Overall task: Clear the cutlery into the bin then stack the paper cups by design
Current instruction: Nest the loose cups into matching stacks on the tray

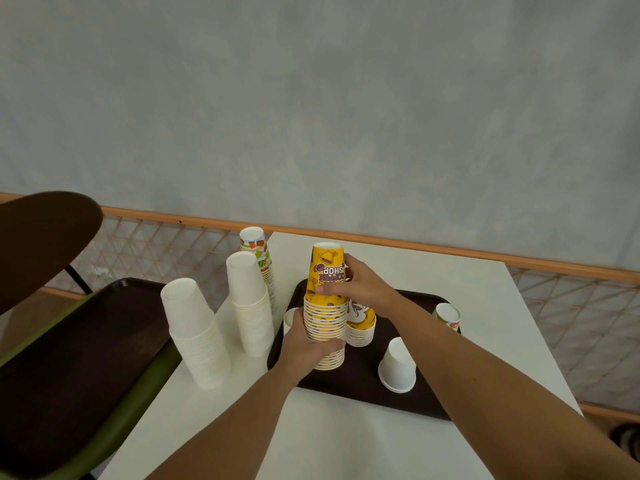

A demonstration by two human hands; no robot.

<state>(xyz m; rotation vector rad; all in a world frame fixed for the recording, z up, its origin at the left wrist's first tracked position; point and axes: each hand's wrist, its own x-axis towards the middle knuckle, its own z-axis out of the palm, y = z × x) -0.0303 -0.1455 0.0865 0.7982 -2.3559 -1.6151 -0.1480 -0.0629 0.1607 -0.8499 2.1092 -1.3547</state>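
Yellow cup stack (325,313) over the brown tray (415,403) | left hand (304,344) grips its base, right hand (356,285) clasps the top cup | white stacks (194,334) stand left of tray, no cutlery seen | white cup (397,367), patterned cup (447,316) on tray apparently left to sort

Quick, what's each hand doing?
Left hand: grips the yellow stack.
Right hand: grips the top cup.
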